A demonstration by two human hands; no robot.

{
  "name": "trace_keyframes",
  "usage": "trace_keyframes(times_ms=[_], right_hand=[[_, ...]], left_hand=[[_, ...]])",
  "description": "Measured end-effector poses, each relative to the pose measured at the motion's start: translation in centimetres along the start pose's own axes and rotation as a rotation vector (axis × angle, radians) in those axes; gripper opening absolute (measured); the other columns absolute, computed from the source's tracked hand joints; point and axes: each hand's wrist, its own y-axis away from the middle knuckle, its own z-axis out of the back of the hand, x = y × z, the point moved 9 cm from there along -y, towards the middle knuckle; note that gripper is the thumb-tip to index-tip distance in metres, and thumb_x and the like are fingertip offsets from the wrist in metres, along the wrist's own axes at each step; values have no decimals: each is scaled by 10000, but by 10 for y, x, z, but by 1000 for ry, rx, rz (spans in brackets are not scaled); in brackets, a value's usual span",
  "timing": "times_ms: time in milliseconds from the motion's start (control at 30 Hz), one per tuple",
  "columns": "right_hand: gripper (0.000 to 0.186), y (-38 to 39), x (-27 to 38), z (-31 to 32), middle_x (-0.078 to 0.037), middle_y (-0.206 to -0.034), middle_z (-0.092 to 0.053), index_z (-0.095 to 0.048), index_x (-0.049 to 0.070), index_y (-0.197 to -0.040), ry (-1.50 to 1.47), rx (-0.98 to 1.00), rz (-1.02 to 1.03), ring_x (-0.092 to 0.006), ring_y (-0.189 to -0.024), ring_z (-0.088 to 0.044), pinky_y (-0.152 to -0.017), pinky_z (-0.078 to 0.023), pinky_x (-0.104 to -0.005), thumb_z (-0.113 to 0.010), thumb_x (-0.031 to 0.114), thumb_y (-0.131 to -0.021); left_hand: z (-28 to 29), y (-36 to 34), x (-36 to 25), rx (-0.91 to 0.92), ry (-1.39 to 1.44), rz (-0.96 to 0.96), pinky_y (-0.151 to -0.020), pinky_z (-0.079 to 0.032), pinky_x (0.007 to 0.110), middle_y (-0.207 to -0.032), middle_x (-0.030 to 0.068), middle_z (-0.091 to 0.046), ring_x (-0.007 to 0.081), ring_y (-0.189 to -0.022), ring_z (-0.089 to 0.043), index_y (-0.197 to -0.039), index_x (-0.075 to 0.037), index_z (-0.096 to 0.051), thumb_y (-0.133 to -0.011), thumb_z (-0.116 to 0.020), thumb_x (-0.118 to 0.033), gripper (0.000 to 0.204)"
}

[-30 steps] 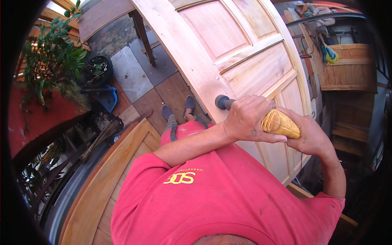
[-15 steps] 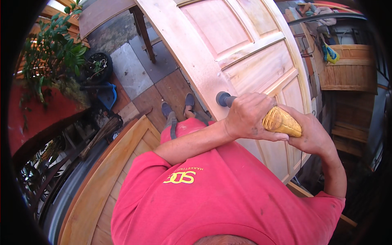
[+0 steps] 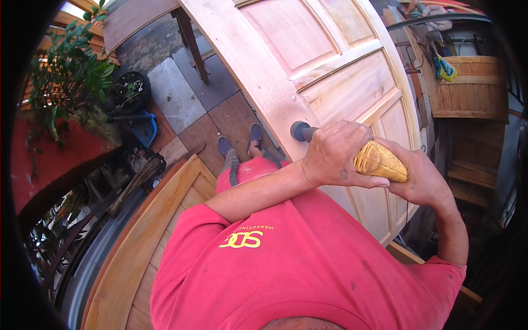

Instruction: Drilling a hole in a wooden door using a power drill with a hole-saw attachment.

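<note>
A pale wooden panel door [image 3: 330,99] slants across the upper middle. A yellow power drill [image 3: 379,162] is in my hands, with a dark cylindrical bit [image 3: 300,131] pressed at the door's wide side stile. My left hand [image 3: 338,154] is closed round the front of the drill, its thumb beneath the yellow housing. My right hand [image 3: 418,176] grips the rear of the drill, fingers mostly hidden. My forearms reach across a pink shirt.
At left are a leafy plant [image 3: 71,71], a black pot [image 3: 132,91], a blue dustpan [image 3: 143,127] and another wooden door [image 3: 132,247]. A dark-legged bench [image 3: 140,19] stands behind. A wooden cabinet [image 3: 470,91] and a yellow-blue bag [image 3: 444,69] are at right. Tiled floor [image 3: 176,91] surrounds my feet.
My hands and the drill have shifted slightly right and up in the picture, along with the door. Both hands keep the same grip.
</note>
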Motion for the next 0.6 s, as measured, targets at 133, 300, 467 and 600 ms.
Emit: trace_keyframes(times_ms=[133, 300, 467, 600], right_hand=[[867, 0, 2, 0, -253, -1105, -806, -555, 162, -1643, -5, -21, 33, -500, -1076, -765, -945, -617, -530, -811, 75, -819], [862, 0, -1, 0, -257, -1098, -802, -553, 164, -1643, 11, -10, 17, -508, -1060, -759, -933, -614, -540, -800, 78, -822], [855, 0, -2, -1, -259, -1084, -801, -550, 168, -1645, 24, -12, 11, -512, -1043, -760, -925, -613, -543, -793, 90, -829], [860, 0, -3, -1, -251, -1080, -804, -535, 195, -1658, 3, 18, -8, -506, -1024, -767, -921, -614, -540, -794, 100, -843]], left_hand=[[-2, 3, 2, 35, 17, 30, -687, -572, 445, -834, 127, -649, 337, -745, -707, -986, -39, -680, -714, -981, -717, 791], [-2, 3, 2, 32, 29, 20, -672, -569, 436, -822, 121, -647, 329, -726, -703, -1000, -45, -693, -718, -983, -709, 777], [-2, 3, 2, 28, 20, 21, -675, -576, 437, -819, 123, -658, 332, -731, -711, -1026, -41, -710, -721, -982, -706, 780], [-1, 1, 2, 73, -5, 34, -677, -588, 395, -853, 113, -730, 305, -729, -746, -1050, -57, -762, -686, -1047, -626, 733]])
